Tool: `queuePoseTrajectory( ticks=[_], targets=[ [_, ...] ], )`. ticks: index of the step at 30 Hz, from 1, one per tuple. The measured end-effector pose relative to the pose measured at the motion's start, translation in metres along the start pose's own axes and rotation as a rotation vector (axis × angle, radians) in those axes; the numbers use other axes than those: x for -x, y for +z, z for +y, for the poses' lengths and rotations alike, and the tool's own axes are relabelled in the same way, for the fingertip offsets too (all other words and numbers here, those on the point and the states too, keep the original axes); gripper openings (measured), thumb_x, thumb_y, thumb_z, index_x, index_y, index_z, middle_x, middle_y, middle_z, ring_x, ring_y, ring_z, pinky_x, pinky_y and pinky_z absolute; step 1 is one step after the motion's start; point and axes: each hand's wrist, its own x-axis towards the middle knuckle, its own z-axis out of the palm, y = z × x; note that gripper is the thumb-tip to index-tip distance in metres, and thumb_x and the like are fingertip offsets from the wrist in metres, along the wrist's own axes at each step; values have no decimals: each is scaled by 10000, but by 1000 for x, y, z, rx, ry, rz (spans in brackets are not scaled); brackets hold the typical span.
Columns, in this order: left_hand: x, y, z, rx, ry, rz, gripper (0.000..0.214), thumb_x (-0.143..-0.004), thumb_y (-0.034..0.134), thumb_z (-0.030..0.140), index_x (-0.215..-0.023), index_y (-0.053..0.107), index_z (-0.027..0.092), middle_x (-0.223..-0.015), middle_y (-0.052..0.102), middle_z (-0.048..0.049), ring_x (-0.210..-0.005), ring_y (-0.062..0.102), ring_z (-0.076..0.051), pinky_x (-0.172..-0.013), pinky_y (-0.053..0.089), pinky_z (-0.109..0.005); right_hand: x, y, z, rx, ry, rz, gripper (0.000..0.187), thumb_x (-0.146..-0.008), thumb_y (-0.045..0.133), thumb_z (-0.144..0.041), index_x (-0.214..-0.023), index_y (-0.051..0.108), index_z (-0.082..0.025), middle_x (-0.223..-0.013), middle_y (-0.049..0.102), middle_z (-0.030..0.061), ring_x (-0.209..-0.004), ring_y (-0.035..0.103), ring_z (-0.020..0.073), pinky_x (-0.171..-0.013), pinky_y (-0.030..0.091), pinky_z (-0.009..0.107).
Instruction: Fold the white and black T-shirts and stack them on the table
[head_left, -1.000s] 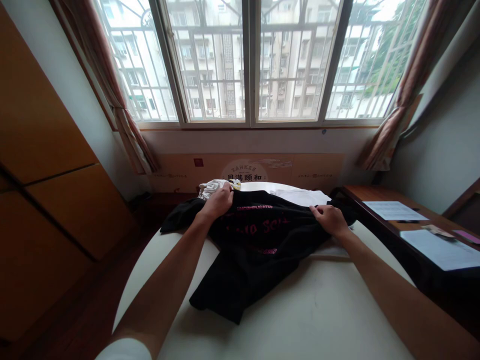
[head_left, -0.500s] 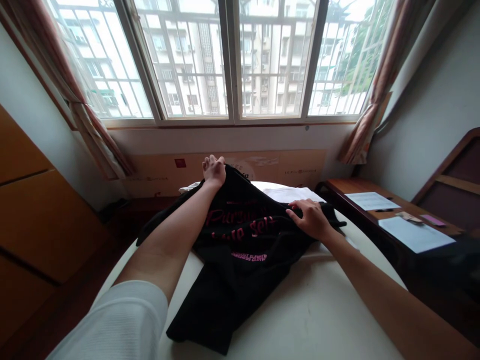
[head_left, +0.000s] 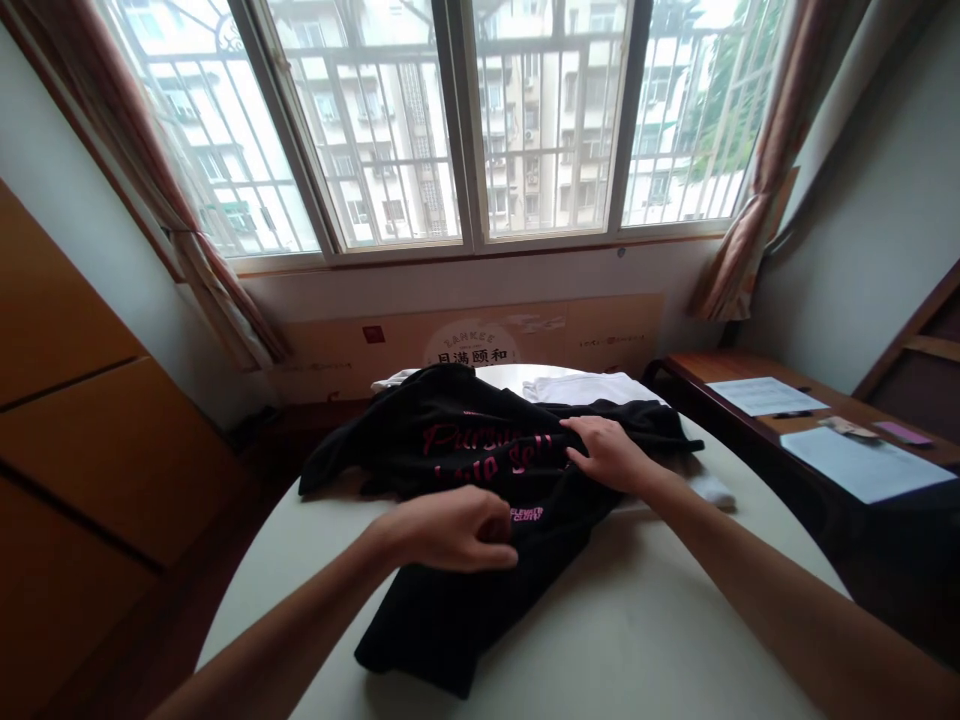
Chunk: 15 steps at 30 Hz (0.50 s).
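Observation:
A black shirt (head_left: pixel 480 590) with pink printed lettering lies rumpled across a round white table (head_left: pixel 645 620). My left hand (head_left: pixel 454 525) hovers over the shirt's near middle, its fingers loosely curled and the thumb held apart, with nothing visible in it. Covering part of the lower lettering, it sits nearer to me than the other hand. My right hand (head_left: pixel 604 452) rests on the right part of the shirt beside the large print, thumb apart from the fingers. Its fingertips touch the fabric.
Folded white cloth (head_left: pixel 592 388) lies behind the shirt, and some white fabric (head_left: pixel 709 490) shows at its right. On the right stands a brown wooden table (head_left: pixel 697 368) bearing paper sheets (head_left: pixel 870 465). A printed cardboard panel (head_left: pixel 600 325) leans below the barred window.
My left hand has let go of the shirt's raised far-left part and come back towards me. That part has dropped, uncovering the cardboard's print. My right hand stays on the shirt.

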Motion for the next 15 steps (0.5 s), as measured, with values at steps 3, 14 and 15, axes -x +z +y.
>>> queuePoseTrajectory(
  ticks=[3, 14, 15],
  targets=[
    [27, 21, 11, -51, 19, -5, 320, -864, 736, 496, -776, 645, 203, -902, 679, -20, -893, 639, -211, -951, 471, -344, 14, -20, -54, -168, -190, 53, 329, -941, 673, -201, -1262, 735, -170, -1344, 732, 140, -1288, 653, 305, -1155, 427, 455],
    [48, 10, -9, 48, -191, 138, 456, -960, 560, 485, -616, 501, 191, -566, 454, 30, -518, 365, -108, -500, 222, -293, 66, -20, -124, -319, -267, -399, 171, -847, 683, -148, -1001, 730, -206, -983, 717, 51, -905, 673, 213, -827, 490, 302],
    [49, 9, -10, 55, -207, 165, 473, -966, 550, 485, -606, 463, 191, -562, 425, 31, -516, 338, -105, -497, 204, -297, 63, -22, -121, -363, -279, -407, 127, -817, 667, -118, -900, 705, -207, -930, 686, 27, -836, 640, 182, -771, 471, 276]
  ],
)
